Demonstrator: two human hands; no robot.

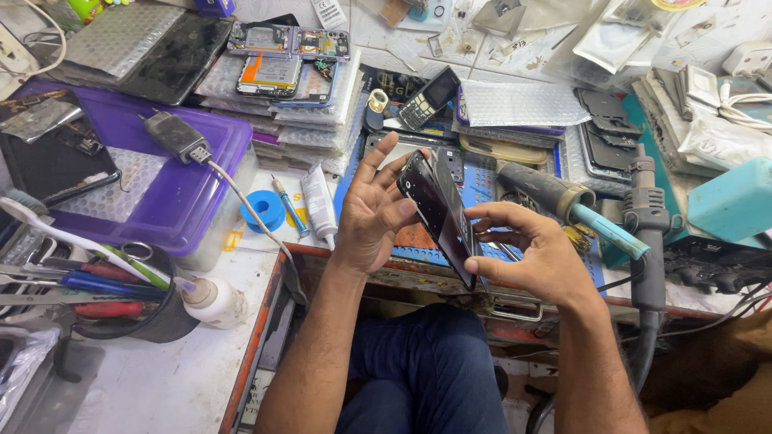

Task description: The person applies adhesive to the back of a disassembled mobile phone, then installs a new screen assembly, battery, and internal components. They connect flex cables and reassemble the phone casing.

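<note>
Cluttered repair bench behind, both hands grip a dark smartphone over the lap: left hand cradles with fingers spread, right hand pinches the near edge, best steadied firmly.

A cluttered workbench with a pale, stained top fills the view, its front edge trimmed in worn orange metal. A purple lidded box sits at the left, beside a holder of tools. Stacks of bubble-wrap sleeves and opened phones crowd the back. A blue mat covers the middle. Light is even and bright.
</note>
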